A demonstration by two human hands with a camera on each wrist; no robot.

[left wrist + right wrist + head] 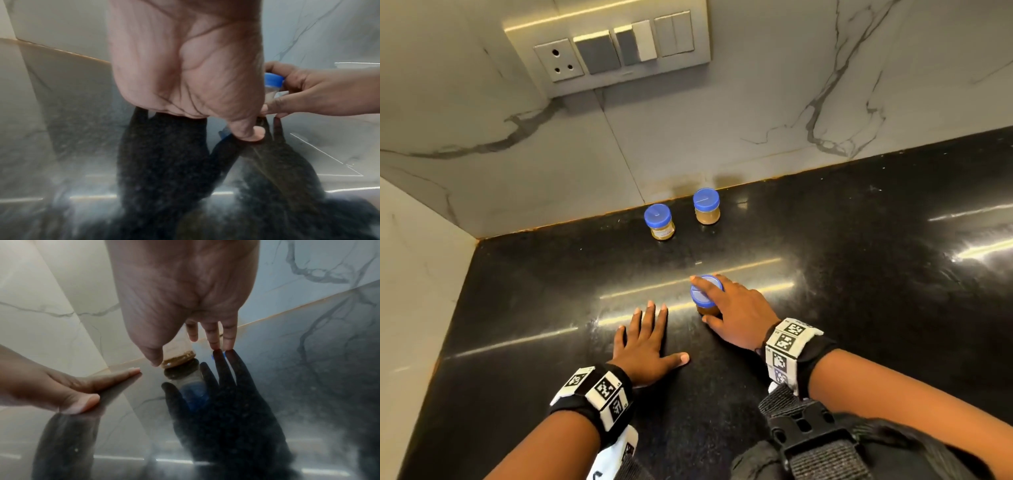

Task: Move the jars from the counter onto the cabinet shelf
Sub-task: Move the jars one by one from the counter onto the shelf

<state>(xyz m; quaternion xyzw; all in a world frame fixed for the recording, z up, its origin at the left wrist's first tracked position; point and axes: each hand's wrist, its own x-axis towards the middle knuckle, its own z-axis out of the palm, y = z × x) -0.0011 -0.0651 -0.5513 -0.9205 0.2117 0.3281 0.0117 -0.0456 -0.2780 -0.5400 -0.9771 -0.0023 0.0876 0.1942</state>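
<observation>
Polished black stone forms the tabletop [859, 274], set into a corner of grey-veined marble wall tiles [756, 102] beneath a switch panel [613, 48]. At its middle, the person's right hand [736, 318] closes around a small blue-lidded jar [705, 294] of brown paste, index finger across the lid and thumb at the jar's base, while the jar stands upright on the stone; the right wrist view shows two fingertips touching the surface just beyond it. Just to the left, the left hand [643, 346] lies flat on the tabletop, fingers straight and spread, holding nothing. Two more blue-lidded jars stand near the back wall, well apart from the hands: the left jar [659, 222] bearing a pale label, the right jar [706, 206] slightly farther back. Both wrists wear black bands with printed marker squares [787, 339].
</observation>
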